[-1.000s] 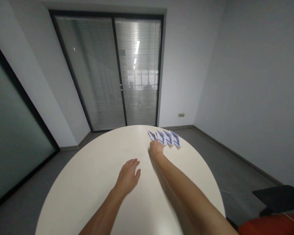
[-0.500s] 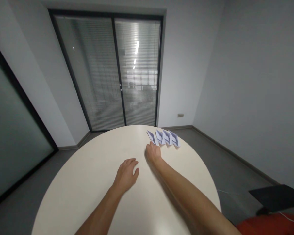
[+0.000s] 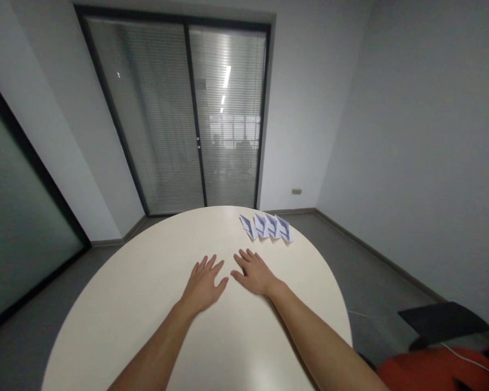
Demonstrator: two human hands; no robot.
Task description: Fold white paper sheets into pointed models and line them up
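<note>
My left hand [image 3: 205,286] lies palm down on the white round table [image 3: 122,304], fingers spread and holding nothing. To its right, my right hand [image 3: 254,272] is also palm down with the fingers apart, and it is bare of any object. Beyond the right hand, several folded white paper pieces [image 3: 272,227] stand in a row near the far right rim. The leftmost folded paper [image 3: 248,227] sits slightly apart from the others and is closest to my right hand, though not touched by it.
A chair with a red seat [image 3: 424,372] and a black backrest [image 3: 444,320] stands at the lower right, beside the table. Past the far rim is a glass partition with blinds [image 3: 167,136]. A wall socket [image 3: 296,191] is low on the back wall.
My right hand has let go of the leftmost folded paper, drawn back toward me and opened flat. My left hand has shifted a little left and spread its fingers.
</note>
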